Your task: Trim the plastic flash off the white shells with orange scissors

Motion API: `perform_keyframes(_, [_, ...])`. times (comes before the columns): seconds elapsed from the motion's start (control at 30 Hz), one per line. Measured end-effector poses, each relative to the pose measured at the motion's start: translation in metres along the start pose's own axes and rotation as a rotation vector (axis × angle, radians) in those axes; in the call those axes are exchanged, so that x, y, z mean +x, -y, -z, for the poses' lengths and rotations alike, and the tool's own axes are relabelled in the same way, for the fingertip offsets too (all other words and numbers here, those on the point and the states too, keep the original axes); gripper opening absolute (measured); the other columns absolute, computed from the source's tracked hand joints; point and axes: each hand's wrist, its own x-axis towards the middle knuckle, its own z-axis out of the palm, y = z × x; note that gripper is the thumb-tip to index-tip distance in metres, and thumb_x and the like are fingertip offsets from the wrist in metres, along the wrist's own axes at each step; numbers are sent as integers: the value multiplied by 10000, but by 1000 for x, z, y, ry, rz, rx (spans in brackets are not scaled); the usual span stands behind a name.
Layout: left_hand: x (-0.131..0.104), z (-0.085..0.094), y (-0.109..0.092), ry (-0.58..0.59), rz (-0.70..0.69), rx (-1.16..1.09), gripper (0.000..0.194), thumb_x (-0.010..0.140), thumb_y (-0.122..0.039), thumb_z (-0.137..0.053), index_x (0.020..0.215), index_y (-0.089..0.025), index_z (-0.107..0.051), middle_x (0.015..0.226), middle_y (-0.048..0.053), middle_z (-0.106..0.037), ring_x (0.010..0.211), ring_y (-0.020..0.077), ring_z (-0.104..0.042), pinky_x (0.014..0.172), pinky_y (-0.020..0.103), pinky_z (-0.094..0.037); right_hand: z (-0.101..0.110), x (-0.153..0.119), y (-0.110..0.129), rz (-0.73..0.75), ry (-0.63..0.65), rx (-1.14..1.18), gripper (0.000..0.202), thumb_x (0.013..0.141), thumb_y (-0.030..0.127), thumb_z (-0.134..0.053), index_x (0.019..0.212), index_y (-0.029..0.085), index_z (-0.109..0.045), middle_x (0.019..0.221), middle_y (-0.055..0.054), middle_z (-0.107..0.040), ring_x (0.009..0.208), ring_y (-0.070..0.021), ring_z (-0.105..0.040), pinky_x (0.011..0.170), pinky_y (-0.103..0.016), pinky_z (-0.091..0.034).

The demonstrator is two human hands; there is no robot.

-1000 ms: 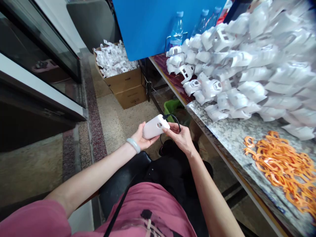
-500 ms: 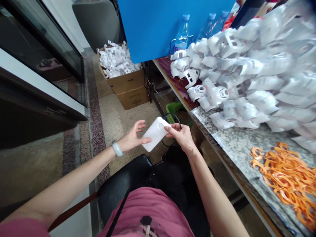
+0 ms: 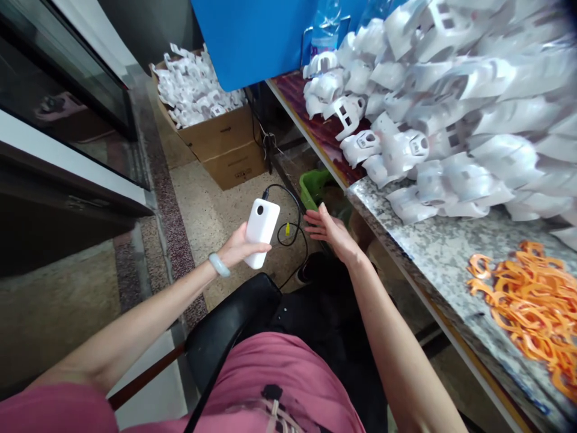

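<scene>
A white power bank (image 3: 264, 227) with a dark round spot near its top is gripped in my left hand (image 3: 238, 245), the thumb lying across its face. From its upper end a black cable (image 3: 295, 207) loops down toward my lap, with a small yellow tag on it. My right hand (image 3: 331, 233) is apart from the power bank, fingers stretched out and nothing in them. It hovers near the green bin (image 3: 313, 185), left of the table's edge.
White plastic shells (image 3: 433, 132) are heaped on the table (image 3: 383, 207), with orange curved pieces (image 3: 532, 307) nearer me. A cardboard box (image 3: 225, 144) of white parts stands on the floor beside a blue panel (image 3: 252, 42). A glass door (image 3: 67, 78) is at left.
My right hand has let go of the power bank and opened. My left hand now grips it, shifted left and turned more upright, its dark spot showing.
</scene>
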Motion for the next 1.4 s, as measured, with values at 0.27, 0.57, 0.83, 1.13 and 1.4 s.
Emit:
perform_keyframes(0.27, [11,3,1,-141,77,-37,563,481,-286,-840,943,-152,-548,839,36,-624,758,183,-569,660,289,-444,18,1,-66,-162,-109,19,552,826,591,-510,1108,136,-643,1118,-132,-674,777,-164,-687,576,-233,-510])
perform_keyframes(0.57, [18,22,1,-479,107,573,672,453,-481,-826,943,-197,-464,1000,110,-614,983,317,-576,756,348,-442,8,-6,-90,-213,-85,16,468,831,525,-552,1057,131,-669,1043,-140,-700,737,-176,-692,543,-230,-498])
perform_keyframes(0.83, [14,32,8,-529,74,688,670,488,-513,-785,974,-224,-426,977,108,-639,931,311,-607,682,319,-419,5,-6,-96,-188,-73,5,521,775,575,-579,1034,135,-682,1030,-146,-702,744,-186,-692,545,-240,-498])
perform_keyframes(1.13, [-36,27,-34,-372,-29,680,559,450,-284,-728,911,-244,-415,799,32,-667,692,258,-637,530,288,-395,-37,0,10,441,-85,-203,574,730,550,-628,1159,170,-647,1235,-111,-614,1171,-268,-551,975,-361,-451])
perform_keyframes(1.4, [-94,42,-64,-345,-140,732,687,361,-257,-758,979,-226,-459,930,62,-668,831,327,-636,623,343,-453,-102,-24,105,697,218,-373,451,684,544,-666,927,170,-728,981,-123,-712,928,-286,-659,843,-368,-530])
